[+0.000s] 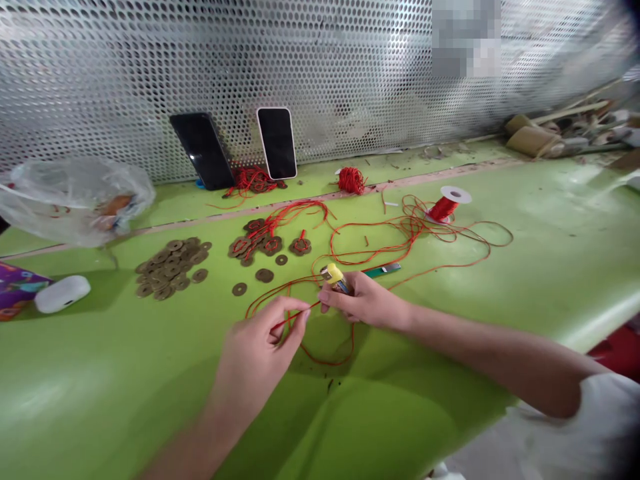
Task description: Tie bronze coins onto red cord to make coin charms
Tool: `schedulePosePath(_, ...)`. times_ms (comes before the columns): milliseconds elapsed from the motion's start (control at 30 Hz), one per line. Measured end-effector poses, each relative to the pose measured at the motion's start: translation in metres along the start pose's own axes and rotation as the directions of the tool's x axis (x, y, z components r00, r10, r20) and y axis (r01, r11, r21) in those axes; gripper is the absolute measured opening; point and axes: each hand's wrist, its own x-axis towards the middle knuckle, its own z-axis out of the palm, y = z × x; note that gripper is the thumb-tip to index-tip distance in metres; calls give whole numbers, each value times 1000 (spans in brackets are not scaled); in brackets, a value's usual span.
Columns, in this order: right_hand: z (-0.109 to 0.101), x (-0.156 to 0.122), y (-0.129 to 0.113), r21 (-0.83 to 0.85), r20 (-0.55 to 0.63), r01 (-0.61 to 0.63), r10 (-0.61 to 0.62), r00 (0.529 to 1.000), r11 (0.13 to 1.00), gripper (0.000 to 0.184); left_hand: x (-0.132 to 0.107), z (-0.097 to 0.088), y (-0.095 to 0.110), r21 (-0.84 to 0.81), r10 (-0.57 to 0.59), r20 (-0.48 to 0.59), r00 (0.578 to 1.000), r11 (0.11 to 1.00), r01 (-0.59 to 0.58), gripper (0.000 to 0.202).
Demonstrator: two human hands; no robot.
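My left hand (273, 333) pinches a thin red cord (315, 305) between thumb and fingertips. Closed around a yellow-topped lighter (335, 275), my right hand (363, 300) also has its thumb and finger at the cord's other side. I cannot make out a flame. Loops of the cord hang and lie on the green table below both hands. Just behind my right hand lies a green-handled tool (384, 271), partly hidden. Beyond the hands are bronze-coloured coins with square-looking holes (240, 289) and coin clusters tied with red cord (271, 245).
A coin heap (173, 267) lies left, near a white case (63, 294) and a plastic bag (75, 200). Two phones (277, 143) lean on the perforated metal wall. A red cord bundle (351, 181) and a cord spool (444, 207) stand behind, with loose loops spreading over the right side.
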Motion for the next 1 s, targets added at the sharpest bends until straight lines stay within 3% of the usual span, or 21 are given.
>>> schedulePosePath(100, 0, 1, -1, 60, 39, -26, 24, 999, 998, 41, -1, -2, 0, 42, 66, -32, 997, 997, -64, 5)
schedulePosePath(233, -3, 1, -1, 102, 69, -87, 80, 994, 991, 40, -1, -4, 0, 74, 65, -33, 997, 995, -62, 7)
schedulePosePath(700, -6, -3, -1, 12, 42, 0, -1, 999, 1000, 36, 0, -5, -1, 47, 32, 14, 999, 998, -33, 7)
schedulePosePath(1000, -2, -8, -8, -43, 101, 50, -46, 994, 998, 36, -2, -4, 0, 70, 77, 29, 997, 994, -79, 15)
